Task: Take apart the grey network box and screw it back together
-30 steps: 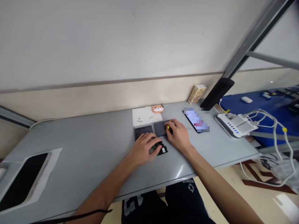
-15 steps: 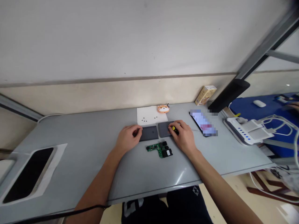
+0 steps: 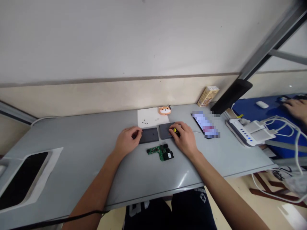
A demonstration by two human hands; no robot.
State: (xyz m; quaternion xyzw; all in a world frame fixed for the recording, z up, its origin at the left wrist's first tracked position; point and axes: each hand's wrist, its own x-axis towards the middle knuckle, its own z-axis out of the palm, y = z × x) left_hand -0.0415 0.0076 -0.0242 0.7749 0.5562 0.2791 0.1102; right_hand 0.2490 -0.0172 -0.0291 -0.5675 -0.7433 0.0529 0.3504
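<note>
Two dark grey flat case halves lie side by side on the grey table. My left hand (image 3: 128,139) is closed, its thumb and fingers pinching the left end of the left case half (image 3: 149,135). My right hand (image 3: 184,138) rests at the right case half (image 3: 165,131), partly covering it. Held in that hand is a small screwdriver (image 3: 176,131) with a yellow handle end; its thin shaft points right. A green circuit board (image 3: 160,152) with black parts lies just in front of the case halves. Several tiny dark screws (image 3: 145,122) sit on a white sheet (image 3: 153,112) behind.
An orange animal-faced case (image 3: 164,110) sits on the sheet. To the right are a lit phone (image 3: 205,124), a carton (image 3: 208,95) and a white power strip (image 3: 242,134) with cables. A dark tablet-like device (image 3: 24,179) lies left. Another person's hand (image 3: 296,108) is far right.
The view has shifted slightly, so everything on the table sits a little further left. Another person's hand shows more at the far right. My hands keep nearly the same pose.
</note>
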